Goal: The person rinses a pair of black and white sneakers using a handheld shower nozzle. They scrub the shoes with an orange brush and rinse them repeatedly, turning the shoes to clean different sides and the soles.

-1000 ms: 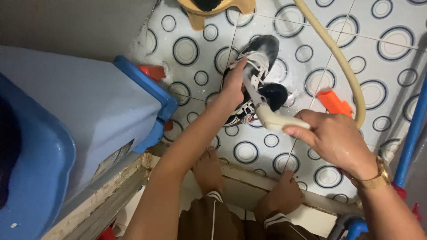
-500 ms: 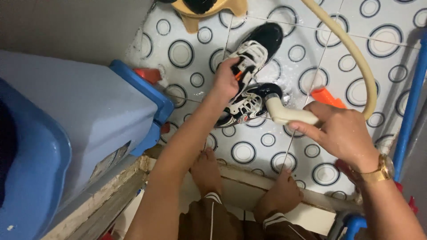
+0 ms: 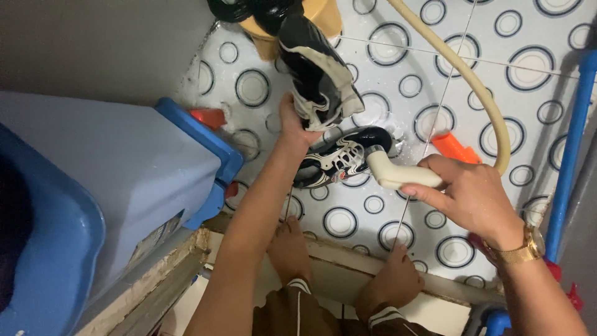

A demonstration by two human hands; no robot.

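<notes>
The left hand (image 3: 292,124) reaches toward twelve o'clock across the wet tiled floor (image 3: 535,62), white with dark ring patterns, and its fingers are closed around the heel end of a black and white sneaker (image 3: 320,68), lifting it clear of the tiles so that its length runs up toward twelve o'clock and its pale inner side faces the camera. Just past the toe of this raised shoe, at the top edge, stands a yellow-tan stool or tub (image 3: 323,15) with something black on it. Right below the lifted shoe, at about five o'clock from the left hand, a second sneaker (image 3: 342,155) lies on the floor, black with white stripes, its toe pointing to about two o'clock. The right hand (image 3: 472,199) comes in from four o'clock with its fingers wrapped around the handle of a cream hand sprayer (image 3: 395,171), whose head sits against the lying shoe's upper. From the handle a cream hose (image 3: 479,81) loops up toward twelve o'clock. An orange object (image 3: 454,146) lies on the tiles just beyond the right hand's knuckles. The wrist carries a gold watch (image 3: 525,249). At nine o'clock a large blue plastic bin (image 3: 99,186) fills the left side, and a blue pipe (image 3: 569,143) runs along the three o'clock edge. The person's bare feet (image 3: 289,249) rest at six o'clock on the raised threshold.
</notes>
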